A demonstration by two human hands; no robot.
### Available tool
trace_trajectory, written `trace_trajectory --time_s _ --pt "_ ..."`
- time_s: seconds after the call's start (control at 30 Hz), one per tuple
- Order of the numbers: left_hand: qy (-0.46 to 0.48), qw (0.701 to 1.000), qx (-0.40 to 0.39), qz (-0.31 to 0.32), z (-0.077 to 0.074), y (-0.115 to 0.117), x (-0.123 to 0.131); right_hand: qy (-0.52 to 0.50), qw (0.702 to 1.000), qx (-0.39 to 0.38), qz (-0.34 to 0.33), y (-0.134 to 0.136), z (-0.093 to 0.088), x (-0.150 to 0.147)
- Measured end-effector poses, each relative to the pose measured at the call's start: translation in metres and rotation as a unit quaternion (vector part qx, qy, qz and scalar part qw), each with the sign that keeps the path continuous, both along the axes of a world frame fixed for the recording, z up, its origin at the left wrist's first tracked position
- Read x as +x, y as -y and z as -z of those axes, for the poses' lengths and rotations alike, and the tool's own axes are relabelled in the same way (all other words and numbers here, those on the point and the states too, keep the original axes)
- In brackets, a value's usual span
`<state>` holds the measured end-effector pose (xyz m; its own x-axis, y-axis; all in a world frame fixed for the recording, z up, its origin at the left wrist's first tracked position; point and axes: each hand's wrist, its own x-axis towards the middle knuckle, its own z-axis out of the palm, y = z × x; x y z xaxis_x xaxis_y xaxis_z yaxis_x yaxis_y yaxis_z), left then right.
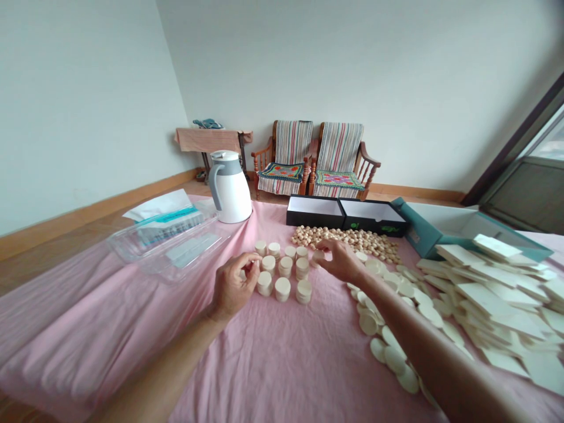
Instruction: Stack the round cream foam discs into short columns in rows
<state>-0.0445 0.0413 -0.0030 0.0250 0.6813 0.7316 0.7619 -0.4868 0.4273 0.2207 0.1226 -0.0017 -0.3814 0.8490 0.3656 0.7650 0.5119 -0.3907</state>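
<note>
Several short stacks of pale round wooden discs (282,288) stand in uneven rows on the pink cloth. My left hand (234,283) is at the left side of these stacks, fingers curled and thumb and forefinger drawn together. Whether anything small sits in that pinch is hidden. On the right side of the stacks, my right hand (342,262) pinches a wooden disc (318,257) at its fingertips, close to the back right stack. Loose wooden discs (390,338) lie spread beneath and beside my right forearm.
Small wooden beads (352,239) are heaped behind my right hand, before two black boxes (315,212). A teal box (425,232) and a pile of flat wooden pieces (497,294) fill the right. At left are a white jug (233,197) and clear plastic packaging (180,252).
</note>
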Motion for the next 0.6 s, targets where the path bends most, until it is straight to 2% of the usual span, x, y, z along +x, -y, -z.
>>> trace_trajectory --time_s 0.33,0.6 --pt "0.002 1.000 -0.012 0.000 0.0003 -0.0008 0.0002 0.021 0.998 0.008 0.064 0.0025 0.0030 -0.0006" --pt "0.001 1.000 -0.007 -0.001 -0.0001 0.0002 0.0001 0.021 0.993 -0.096 0.069 0.0044 0.0049 0.0039"
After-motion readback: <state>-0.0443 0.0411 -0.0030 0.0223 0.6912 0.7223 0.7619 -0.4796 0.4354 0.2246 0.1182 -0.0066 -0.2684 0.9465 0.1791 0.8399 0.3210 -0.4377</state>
